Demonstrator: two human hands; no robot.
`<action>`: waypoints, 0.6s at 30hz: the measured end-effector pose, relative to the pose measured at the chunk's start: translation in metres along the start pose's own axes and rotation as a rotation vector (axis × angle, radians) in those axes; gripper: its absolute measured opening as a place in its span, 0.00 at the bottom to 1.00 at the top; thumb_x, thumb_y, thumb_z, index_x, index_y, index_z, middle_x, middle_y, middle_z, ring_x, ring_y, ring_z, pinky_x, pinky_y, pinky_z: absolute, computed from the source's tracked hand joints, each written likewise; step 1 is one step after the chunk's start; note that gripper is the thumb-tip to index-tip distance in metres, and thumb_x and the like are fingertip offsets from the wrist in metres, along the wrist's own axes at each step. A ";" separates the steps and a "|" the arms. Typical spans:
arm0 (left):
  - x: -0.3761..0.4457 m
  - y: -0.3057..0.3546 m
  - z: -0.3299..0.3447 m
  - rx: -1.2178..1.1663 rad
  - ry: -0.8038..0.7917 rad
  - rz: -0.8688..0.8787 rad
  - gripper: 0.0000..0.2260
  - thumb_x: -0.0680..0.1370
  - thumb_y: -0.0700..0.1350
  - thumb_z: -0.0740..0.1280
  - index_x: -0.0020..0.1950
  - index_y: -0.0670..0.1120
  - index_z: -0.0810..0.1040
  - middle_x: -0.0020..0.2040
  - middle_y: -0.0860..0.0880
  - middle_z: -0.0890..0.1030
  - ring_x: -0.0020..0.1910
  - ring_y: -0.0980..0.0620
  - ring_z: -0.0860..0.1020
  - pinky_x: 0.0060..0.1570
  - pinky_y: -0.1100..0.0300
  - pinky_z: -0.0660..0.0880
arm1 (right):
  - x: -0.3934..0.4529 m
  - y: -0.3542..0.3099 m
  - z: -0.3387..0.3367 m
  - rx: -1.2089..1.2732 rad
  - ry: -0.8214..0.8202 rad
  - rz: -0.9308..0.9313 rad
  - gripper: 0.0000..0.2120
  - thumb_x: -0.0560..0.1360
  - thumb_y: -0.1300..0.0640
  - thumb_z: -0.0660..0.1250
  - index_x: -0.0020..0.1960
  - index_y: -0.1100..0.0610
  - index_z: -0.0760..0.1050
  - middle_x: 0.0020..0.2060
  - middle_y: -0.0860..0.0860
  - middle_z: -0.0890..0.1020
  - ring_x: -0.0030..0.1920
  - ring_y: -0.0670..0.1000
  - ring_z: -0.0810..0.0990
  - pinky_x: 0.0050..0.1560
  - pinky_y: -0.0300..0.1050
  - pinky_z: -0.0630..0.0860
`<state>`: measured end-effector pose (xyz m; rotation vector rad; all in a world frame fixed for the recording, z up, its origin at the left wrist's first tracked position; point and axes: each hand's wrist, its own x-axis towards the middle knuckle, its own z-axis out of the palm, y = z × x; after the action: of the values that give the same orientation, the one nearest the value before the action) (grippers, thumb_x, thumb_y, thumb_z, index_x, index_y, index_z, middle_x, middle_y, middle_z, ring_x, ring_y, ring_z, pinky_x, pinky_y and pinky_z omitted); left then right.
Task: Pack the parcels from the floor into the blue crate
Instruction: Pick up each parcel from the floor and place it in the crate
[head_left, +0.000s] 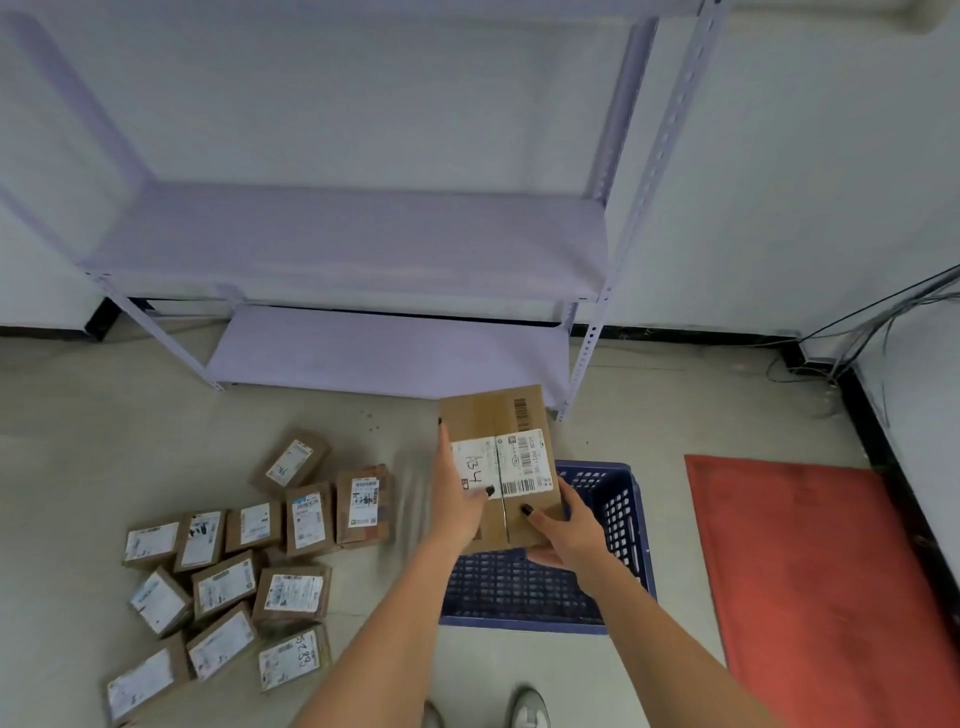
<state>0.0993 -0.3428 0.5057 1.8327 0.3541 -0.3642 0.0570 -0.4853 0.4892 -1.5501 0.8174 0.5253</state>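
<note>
A brown cardboard parcel (511, 415) with a white label marked "34" hangs above the blue crate (623, 519). Both hands hold it. My left hand (457, 499) grips its left side with the thumb on the label. My right hand (566, 530) grips its near right corner from below. The crate stands on the floor under the parcel, and its slatted bottom shows no parcels where visible. Several small labelled parcels (228, 577) lie in a cluster on the floor to the left of the crate.
A pale metal shelf rack (363, 234) stands against the wall behind the crate. A red mat (831, 582) lies on the floor at the right. Cables (872, 332) run along the right wall. My shoes (530, 709) show at the bottom edge.
</note>
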 end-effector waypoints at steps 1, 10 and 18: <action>0.002 -0.013 0.006 -0.010 0.004 -0.056 0.46 0.71 0.28 0.67 0.77 0.53 0.41 0.71 0.47 0.66 0.70 0.49 0.68 0.62 0.54 0.71 | 0.009 0.009 -0.003 -0.044 -0.009 0.020 0.32 0.73 0.56 0.69 0.72 0.44 0.60 0.58 0.52 0.73 0.52 0.57 0.80 0.33 0.44 0.82; 0.042 -0.156 0.049 0.094 -0.029 -0.214 0.33 0.70 0.34 0.71 0.71 0.46 0.62 0.64 0.46 0.76 0.63 0.49 0.75 0.56 0.58 0.76 | 0.100 0.119 0.010 -0.154 -0.020 0.143 0.31 0.72 0.56 0.70 0.71 0.52 0.59 0.51 0.50 0.73 0.52 0.55 0.75 0.55 0.58 0.78; 0.121 -0.295 0.094 0.154 -0.034 -0.270 0.33 0.72 0.37 0.70 0.73 0.49 0.59 0.66 0.48 0.74 0.65 0.50 0.72 0.59 0.55 0.75 | 0.233 0.215 0.047 -0.364 -0.009 0.163 0.32 0.73 0.51 0.68 0.73 0.52 0.57 0.60 0.54 0.76 0.46 0.50 0.73 0.44 0.40 0.73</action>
<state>0.0793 -0.3439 0.1741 1.9297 0.5652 -0.6225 0.0513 -0.4861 0.1690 -1.8189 0.8801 0.8355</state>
